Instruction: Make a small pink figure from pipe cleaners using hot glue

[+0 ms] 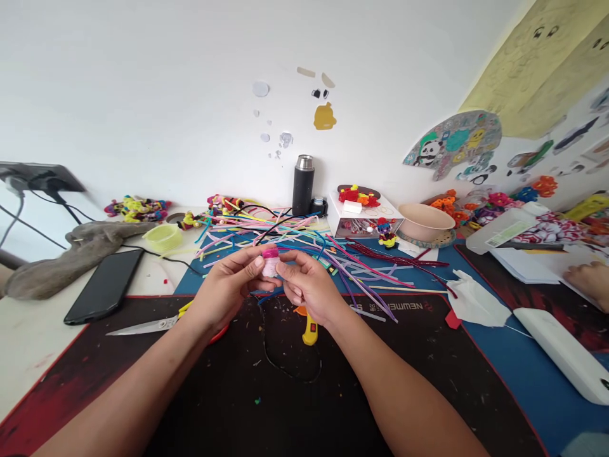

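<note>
A small fuzzy roll of wound pipe cleaner (271, 265), deep pink on top and pale pink below, is pinched between both hands over the dark mat. My left hand (238, 270) is closed on its left side, thumb in front. From the right, the thumb and fingers of my right hand (304, 279) grip the same roll. Below my right hand lies a yellow glue gun (310, 330) with a black cord. Scissors (147, 327) rest under my left forearm, their handles partly hidden. Loose coloured pipe cleaners (352, 266) are spread out behind the hands.
A phone (104, 285) and a pale yellow tub (163, 237) lie at left. A black thermos (303, 184) stands by the wall, next to a white box (342, 222) and a beige bowl (425, 222). Another person's hand (590, 279) shows at the right edge.
</note>
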`<state>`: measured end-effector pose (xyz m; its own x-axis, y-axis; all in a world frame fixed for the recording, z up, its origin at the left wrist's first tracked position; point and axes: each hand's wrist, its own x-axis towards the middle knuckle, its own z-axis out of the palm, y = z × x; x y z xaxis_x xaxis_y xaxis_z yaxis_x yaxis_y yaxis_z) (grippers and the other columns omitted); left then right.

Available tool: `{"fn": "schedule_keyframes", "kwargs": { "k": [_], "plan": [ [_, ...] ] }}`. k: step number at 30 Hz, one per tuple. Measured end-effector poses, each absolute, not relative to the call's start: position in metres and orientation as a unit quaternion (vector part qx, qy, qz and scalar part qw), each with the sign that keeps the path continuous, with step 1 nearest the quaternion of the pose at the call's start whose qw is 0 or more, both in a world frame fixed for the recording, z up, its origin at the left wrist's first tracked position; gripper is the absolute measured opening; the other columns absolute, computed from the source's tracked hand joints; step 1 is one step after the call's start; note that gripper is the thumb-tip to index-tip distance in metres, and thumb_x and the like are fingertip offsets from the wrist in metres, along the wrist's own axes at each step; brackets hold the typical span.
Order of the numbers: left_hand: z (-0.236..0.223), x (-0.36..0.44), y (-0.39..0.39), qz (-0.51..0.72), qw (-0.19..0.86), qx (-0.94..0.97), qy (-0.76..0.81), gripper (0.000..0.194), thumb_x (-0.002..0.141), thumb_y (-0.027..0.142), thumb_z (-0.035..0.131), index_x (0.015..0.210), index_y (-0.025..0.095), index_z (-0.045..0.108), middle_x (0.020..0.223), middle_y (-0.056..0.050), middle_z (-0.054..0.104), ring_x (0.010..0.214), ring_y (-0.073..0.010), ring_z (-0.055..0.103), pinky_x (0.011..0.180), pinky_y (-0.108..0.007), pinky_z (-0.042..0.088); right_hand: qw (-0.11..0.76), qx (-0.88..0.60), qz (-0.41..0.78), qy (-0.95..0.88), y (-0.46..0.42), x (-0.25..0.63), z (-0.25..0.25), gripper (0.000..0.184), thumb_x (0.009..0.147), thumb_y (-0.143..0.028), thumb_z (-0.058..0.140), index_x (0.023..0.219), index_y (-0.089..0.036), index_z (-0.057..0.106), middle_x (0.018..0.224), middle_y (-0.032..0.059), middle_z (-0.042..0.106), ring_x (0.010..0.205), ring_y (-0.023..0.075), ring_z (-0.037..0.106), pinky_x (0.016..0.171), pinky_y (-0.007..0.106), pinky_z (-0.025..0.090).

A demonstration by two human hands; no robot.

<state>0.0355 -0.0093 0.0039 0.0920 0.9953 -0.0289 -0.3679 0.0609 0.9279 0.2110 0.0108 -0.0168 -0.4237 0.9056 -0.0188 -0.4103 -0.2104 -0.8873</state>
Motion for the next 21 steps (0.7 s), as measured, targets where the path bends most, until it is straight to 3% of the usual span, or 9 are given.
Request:
{"fn": "schedule_keyframes", "kwargs": {
  "k": [6, 13, 18, 21],
  "plan": [
    [0.005, 0.038, -0.010, 0.569, 0.592, 0.424, 0.381, 0.035, 0.074, 0.042, 0.099, 0.098, 0.021, 0.085, 0.100, -0.006, 0.084, 0.063, -0.0148, 0.074, 0.063, -0.026, 0.066, 0.456, -0.292, 0.720, -0.434, 0.011, 0.210, -0.019, 0.045, 0.077, -0.054, 0.092, 0.101, -0.021, 0.072, 0.043, -0.0141, 0.041, 0.037, 0.0070, 0.030, 0.039, 0.023, 0.021],
    [0.002, 0.039, -0.013, 0.531, 0.486, 0.537, 0.440, 0.036, 0.081, 0.051, 0.092, 0.103, 0.023, 0.084, 0.101, -0.006, 0.084, 0.075, -0.0215, 0.078, 0.074, -0.034, 0.068, 0.445, -0.286, 0.720, -0.448, 0.011, 0.209, -0.027, 0.045, 0.089, -0.061, 0.081, 0.102, -0.021, 0.065, 0.049, -0.0126, 0.046, 0.037, 0.0074, 0.037, 0.038, 0.022, 0.021],
    [-0.005, 0.038, -0.015, 0.497, 0.411, 0.604, 0.468, 0.034, 0.090, 0.050, 0.084, 0.112, 0.024, 0.084, 0.105, -0.008, 0.085, 0.088, -0.0260, 0.080, 0.083, -0.037, 0.067, 0.447, -0.318, 0.698, -0.461, 0.010, 0.207, -0.025, 0.050, 0.080, -0.059, 0.090, 0.103, -0.022, 0.065, 0.049, -0.0137, 0.048, 0.036, 0.0067, 0.035, 0.039, 0.023, 0.025],
    [0.000, 0.039, -0.017, 0.511, 0.434, 0.580, 0.464, 0.035, 0.085, 0.049, 0.089, 0.109, 0.024, 0.084, 0.102, -0.007, 0.085, 0.085, -0.0257, 0.080, 0.083, -0.038, 0.068, 0.447, -0.321, 0.692, -0.467, 0.009, 0.208, -0.019, 0.051, 0.079, -0.062, 0.089, 0.103, -0.021, 0.070, 0.050, -0.0128, 0.047, 0.037, 0.0068, 0.035, 0.040, 0.024, 0.024]
  ]
}}
